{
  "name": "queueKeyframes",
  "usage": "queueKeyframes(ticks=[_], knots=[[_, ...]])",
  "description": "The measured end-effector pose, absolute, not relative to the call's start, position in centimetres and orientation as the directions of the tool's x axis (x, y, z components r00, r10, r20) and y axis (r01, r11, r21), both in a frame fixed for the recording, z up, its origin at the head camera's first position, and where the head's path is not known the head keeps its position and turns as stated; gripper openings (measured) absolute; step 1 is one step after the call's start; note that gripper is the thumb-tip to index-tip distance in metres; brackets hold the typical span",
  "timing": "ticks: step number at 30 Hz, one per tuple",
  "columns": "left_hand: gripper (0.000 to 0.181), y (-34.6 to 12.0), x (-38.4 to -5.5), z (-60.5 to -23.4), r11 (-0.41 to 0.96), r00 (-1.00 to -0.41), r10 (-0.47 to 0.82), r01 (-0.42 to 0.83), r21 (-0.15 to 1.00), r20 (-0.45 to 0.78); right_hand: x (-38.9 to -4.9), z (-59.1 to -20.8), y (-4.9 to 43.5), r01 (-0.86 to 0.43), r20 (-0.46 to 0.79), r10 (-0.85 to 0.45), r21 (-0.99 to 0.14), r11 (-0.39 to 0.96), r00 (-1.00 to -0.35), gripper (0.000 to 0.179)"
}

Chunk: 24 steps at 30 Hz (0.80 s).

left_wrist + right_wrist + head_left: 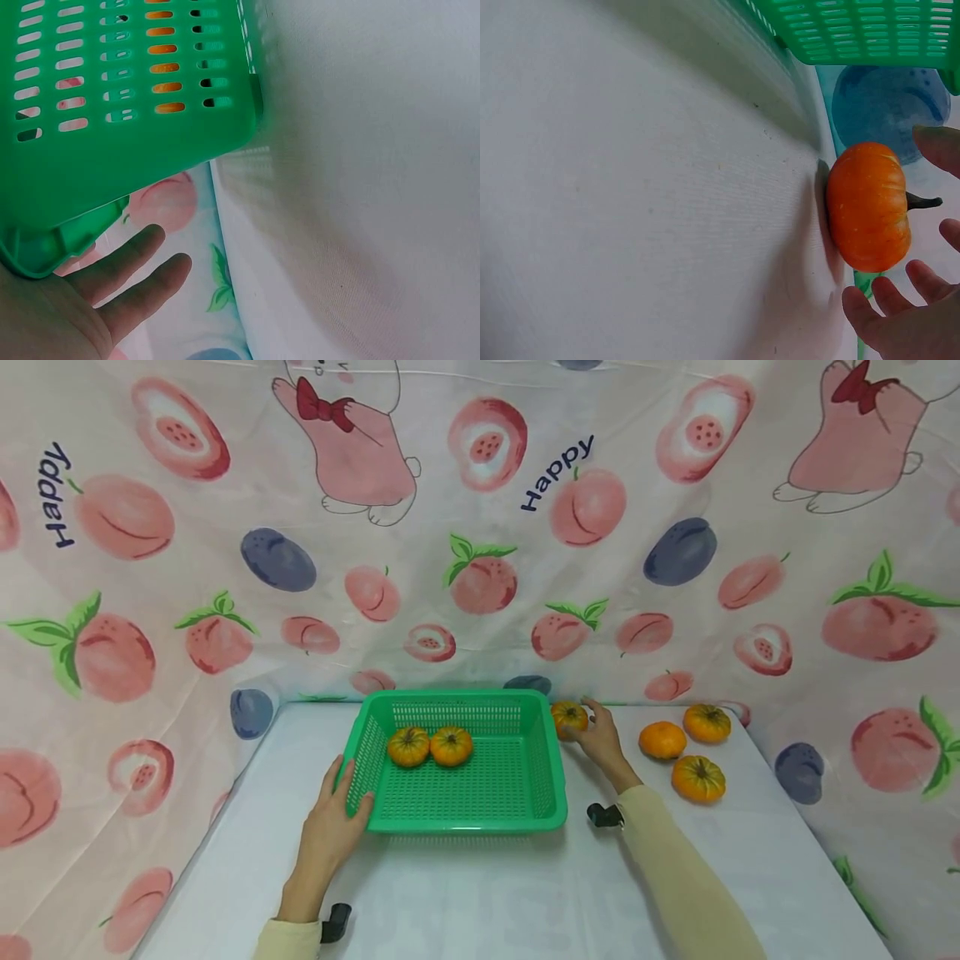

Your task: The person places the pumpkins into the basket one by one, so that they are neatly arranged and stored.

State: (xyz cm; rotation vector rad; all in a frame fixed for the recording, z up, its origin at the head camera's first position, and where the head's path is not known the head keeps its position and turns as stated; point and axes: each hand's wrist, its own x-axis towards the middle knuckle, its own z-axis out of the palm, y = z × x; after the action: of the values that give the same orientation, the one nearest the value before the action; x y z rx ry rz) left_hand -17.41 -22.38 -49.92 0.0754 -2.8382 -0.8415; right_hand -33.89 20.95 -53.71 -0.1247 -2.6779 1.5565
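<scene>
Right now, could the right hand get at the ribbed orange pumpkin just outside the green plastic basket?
Probably yes: the right hand is beside the pumpkin, nothing visible between them; the basket leaves its near side free.

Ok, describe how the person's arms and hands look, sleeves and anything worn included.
The left hand and right hand are bare, with no gloves. Both arms wear plain pale yellow-beige sleeves; only the end of the left sleeve shows, while the right sleeve shows further up. A small black device sticks out beside each cuff. No cables are visible.
</scene>
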Motion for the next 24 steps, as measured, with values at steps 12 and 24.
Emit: queueKeyframes(ticks=[12, 24], knots=[[0.069, -22.5, -17.5, -50.0, 0.838, -0.983, -0.098, 0.001, 0.545, 0.152, -34.6, -54.3, 20.2, 0.063, -0.011, 0.1, -0.845, 0.531, -0.995, 0.075], [0.068, -22.5, -17.4, -50.0, 0.836, -0.983, -0.097, 0.003, 0.549, 0.153, -35.1, -54.1, 19.8, 0.08, -0.024, 0.111, -0.843, 0.532, -0.993, 0.076]])
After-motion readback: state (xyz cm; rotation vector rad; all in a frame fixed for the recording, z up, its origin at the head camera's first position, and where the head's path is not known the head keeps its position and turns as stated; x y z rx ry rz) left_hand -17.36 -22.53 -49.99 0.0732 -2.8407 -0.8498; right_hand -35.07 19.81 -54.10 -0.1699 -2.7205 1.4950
